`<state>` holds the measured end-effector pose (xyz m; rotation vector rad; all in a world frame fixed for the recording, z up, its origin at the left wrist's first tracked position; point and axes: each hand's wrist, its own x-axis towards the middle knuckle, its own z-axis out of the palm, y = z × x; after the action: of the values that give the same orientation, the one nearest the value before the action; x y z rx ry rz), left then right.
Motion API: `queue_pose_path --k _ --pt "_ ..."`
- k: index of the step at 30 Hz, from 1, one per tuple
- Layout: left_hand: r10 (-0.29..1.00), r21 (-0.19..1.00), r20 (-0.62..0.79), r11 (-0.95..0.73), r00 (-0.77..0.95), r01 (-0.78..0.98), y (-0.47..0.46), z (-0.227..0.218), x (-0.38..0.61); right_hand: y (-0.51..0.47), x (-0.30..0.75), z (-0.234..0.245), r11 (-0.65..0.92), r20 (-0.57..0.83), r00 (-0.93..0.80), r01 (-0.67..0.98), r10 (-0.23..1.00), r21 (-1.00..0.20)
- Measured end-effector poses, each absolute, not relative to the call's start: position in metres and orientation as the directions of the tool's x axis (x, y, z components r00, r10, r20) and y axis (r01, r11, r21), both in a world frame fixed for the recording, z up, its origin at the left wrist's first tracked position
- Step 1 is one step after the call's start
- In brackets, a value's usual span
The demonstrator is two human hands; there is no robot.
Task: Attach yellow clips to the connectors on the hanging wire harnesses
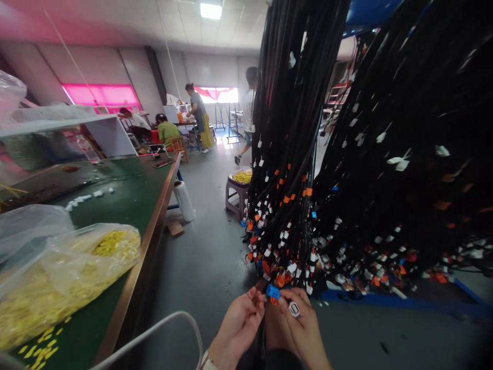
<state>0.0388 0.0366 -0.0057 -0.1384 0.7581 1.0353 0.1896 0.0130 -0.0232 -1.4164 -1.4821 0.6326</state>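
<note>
My right hand (302, 321) is closed, with thumb and fingers pinching a small blue plug connector (272, 291). A white connector (294, 309) with a dark slot lies against the fingers of that hand. Just left of the blue connector is my left hand (243, 319), palm turned up and fingers loosely curled, nothing visible in it. Orange connectors (283, 278) hang right above both hands, at the lower end of a thick bundle of black cables (296, 103). White, orange and blue plugs and tags crowd the cable ends.
A second mass of black cables (404, 154) hangs at right, over a blue tray edge (385, 304). On the left, a green table (127, 190) bears a clear bag of yellow pieces (77, 267). A stool (235, 198) with yellow pieces stands beyond; several people are farther back.
</note>
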Motion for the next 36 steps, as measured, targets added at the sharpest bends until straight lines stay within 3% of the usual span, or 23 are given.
queue_pose_path --k 9,21,36 --pt "0.774 0.372 -0.594 0.507 0.221 -0.777 0.032 0.003 0.039 0.014 0.186 -0.036 0.157 0.236 0.198 0.346 0.951 -0.925" --pt "0.761 0.375 -0.560 0.585 0.327 -0.720 0.031 0.010 0.029 0.015 0.188 -0.047 0.140 0.220 0.200 0.351 0.955 -0.926" --pt "0.820 0.487 -0.443 0.559 0.362 -0.671 0.027 -0.003 0.021 0.014 0.189 -0.046 0.132 0.228 0.226 0.372 0.947 -0.919"
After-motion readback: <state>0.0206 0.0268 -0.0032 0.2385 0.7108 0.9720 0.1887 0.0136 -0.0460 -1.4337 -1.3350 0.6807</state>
